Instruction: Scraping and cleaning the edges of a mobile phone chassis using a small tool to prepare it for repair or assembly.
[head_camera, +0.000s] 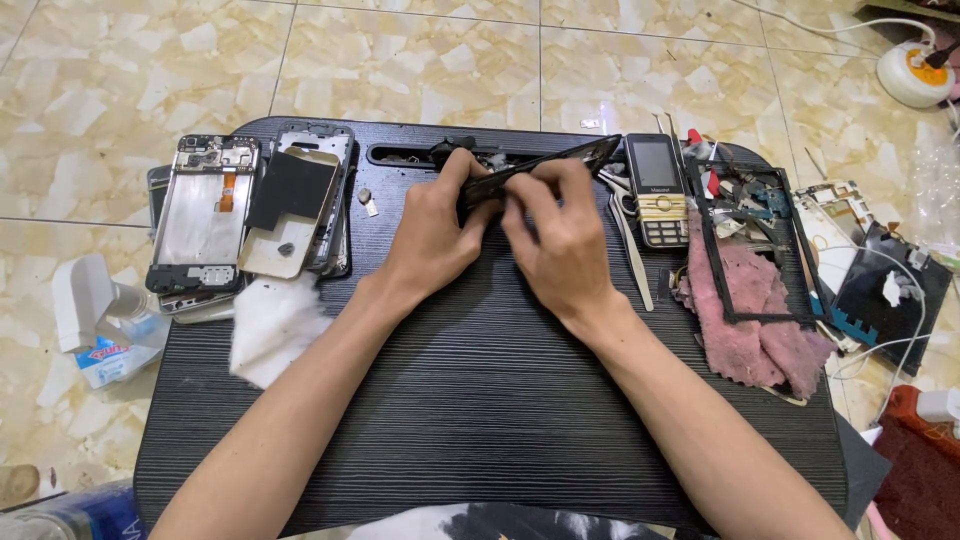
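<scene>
Both my hands meet over the far middle of a low black table (480, 400). My left hand (435, 235) grips the near end of a thin black phone frame (565, 160), which is tilted up on edge. My right hand (560, 240) pinches the same frame from the right, fingers curled on its lower rim. Whether a small tool sits in those fingers is hidden.
Opened phone bodies (205, 215) and a back panel (295, 205) lie at the left by white cotton (270, 320). A keypad phone (658, 190), tweezers (632, 250), a pink cloth (745, 320), an empty frame and loose parts crowd the right. Tiled floor surrounds the table.
</scene>
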